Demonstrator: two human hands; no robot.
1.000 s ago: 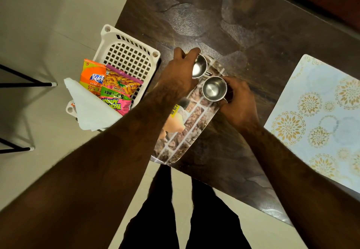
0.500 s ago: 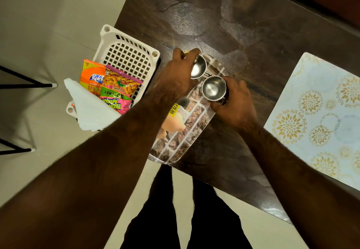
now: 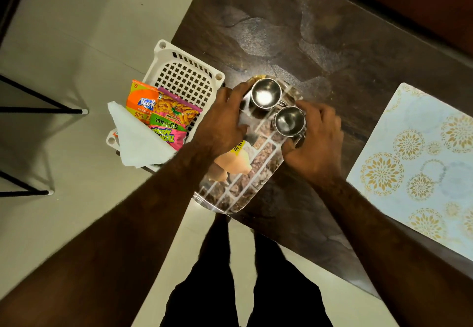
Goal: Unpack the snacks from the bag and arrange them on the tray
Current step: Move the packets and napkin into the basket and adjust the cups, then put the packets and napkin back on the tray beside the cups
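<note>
Snack pkts lie in the white basket just off the table's left edge, left of both hands & apart from them. The orange pkt is partly under the pink-green pkt, w/ a white bag draped over the basket's near corner. The tray, w/ a brick-pattern print, sits at the table's near-left edge, its near end hanging past the edge. It carries 2 steel cups at its far end: far cup and near cup, just beside each other. A peach-coloured thing w/ yellow price label shows on the tray under the L wrist; can't tell if pkt or print.

L hand is at the tray's left rim, fingers bent, one fingertip up against the far cup's left side. Can't tell whether it grips the cup or the rim. R hand is at the tray's right rim, fingers curled round the near cup's right side & thumb at its near side, holding it.

Both forearms reach in from the near side, palms down, w/ the cups between the hands. A floral placemat lies toward the table's right end, apart from the R hand.
</note>
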